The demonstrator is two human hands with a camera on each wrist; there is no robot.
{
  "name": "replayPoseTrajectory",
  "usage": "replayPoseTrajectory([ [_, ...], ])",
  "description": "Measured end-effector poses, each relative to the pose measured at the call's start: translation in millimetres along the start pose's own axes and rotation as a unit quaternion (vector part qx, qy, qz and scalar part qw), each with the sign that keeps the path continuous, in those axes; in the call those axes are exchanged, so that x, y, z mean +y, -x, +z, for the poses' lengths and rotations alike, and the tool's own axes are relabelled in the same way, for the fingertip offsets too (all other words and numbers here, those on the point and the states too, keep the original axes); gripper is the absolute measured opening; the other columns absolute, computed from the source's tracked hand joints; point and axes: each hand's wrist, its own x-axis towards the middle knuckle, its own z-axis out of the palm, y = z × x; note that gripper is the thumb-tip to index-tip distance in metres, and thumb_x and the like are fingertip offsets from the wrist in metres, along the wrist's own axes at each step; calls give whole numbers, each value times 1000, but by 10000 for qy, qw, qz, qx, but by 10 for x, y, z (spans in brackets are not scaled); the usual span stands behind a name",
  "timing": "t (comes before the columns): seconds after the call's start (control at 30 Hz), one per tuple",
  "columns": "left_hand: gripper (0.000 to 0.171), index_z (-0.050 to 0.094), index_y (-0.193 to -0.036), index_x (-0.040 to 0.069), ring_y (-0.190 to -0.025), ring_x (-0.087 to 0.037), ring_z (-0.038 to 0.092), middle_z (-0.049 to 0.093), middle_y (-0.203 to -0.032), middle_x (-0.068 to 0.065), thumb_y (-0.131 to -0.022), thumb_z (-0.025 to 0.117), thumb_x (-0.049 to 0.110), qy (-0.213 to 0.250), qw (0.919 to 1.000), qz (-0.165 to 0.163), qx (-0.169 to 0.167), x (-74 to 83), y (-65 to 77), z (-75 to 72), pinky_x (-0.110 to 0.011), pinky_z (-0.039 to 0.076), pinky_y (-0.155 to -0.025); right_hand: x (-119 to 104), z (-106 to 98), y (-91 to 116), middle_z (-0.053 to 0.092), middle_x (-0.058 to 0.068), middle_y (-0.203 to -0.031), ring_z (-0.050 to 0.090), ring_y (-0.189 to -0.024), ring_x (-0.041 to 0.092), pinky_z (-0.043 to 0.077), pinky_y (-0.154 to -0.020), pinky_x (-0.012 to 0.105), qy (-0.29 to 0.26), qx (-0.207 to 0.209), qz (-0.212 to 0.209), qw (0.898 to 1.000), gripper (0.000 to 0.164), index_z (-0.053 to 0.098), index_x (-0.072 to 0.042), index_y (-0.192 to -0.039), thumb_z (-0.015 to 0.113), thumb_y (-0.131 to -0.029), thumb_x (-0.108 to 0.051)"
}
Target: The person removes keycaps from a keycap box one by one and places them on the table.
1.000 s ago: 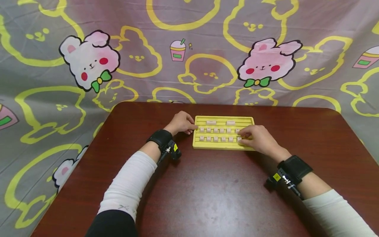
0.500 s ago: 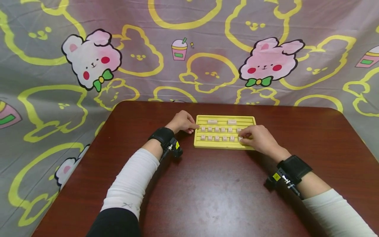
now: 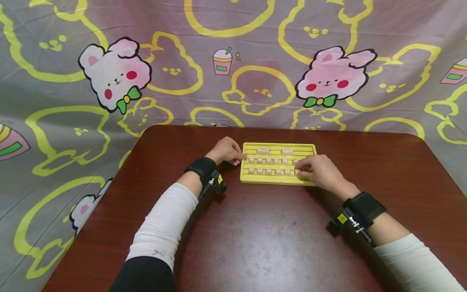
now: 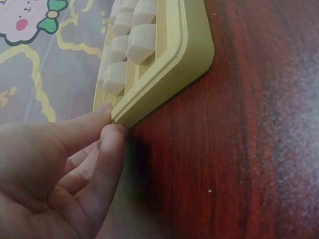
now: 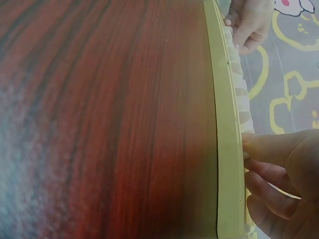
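Observation:
A yellow rectangular tray with raised rails lies on the table, holding small white keycaps in two rows and two longer keycaps at the back. At its left edge, my left hand pinches the rim between thumb and finger; the left wrist view shows this grip on the tray's corner. My right hand reaches over the right end and pinches the last keycap of the front row. In the right wrist view, fingertips mostly cover that keycap.
The tray sits on a dark reddish-brown table, toward its far side. Behind the table hangs a grey-pink cloth with cartoon animals. Each wrist wears a black strap with a small camera.
The head view has shifted slightly, so everything appears a little further right. Both hands keep the same holds, and the keycaps show no clear movement along the tray.

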Motion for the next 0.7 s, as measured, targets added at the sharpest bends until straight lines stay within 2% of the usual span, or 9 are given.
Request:
replayPoseTrajectory([
  [0.3,19,69,-89,-4,-49,-7,60,62,-59,-2,-87,77,13,10,10000,-73,36,26,10,9,-23,60,-56,-1,-8,-1,74,2,-99,65,-87,17,56,-77,38,-20,37,11,10000,15,77,-14,-103,75,-89,-17],
  [0.7,19,69,-89,-3,-49,-7,60,62,-59,-2,-87,77,13,35,9999,-88,83,19,21,21,-22,60,-56,-40,-43,15,75,4,-103,67,-92,19,57,-78,39,-62,41,90,9999,20,76,-13,-108,74,-90,-19],
])
